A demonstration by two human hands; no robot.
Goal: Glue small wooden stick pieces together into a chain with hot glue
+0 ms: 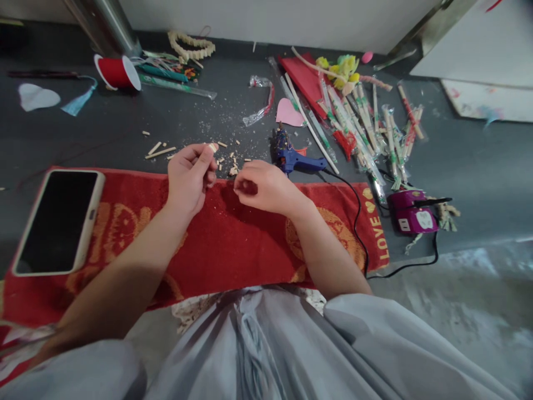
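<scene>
My left hand (188, 175) is closed, with a small pale wooden piece (213, 148) pinched between thumb and forefinger. To its right, my right hand (268, 186) has its fingers curled in a pinch over the edge of the red towel (233, 244); what the fingertips hold, if anything, I cannot make out. Just beyond both hands lie several short wooden bits (234, 162) and crumbs. Thin wooden sticks (160, 152) rest left of them. Close behind my right hand, a blue glue gun (297, 160) lies on its side.
A phone (58, 222) lies on the towel's left end. A red thread spool (117, 73) and a ring of wooden pieces (191, 46) sit at the back left. Wrapped sticks (358, 122) crowd the right. The black cord (358, 214) crosses the towel to a purple power socket (412, 212).
</scene>
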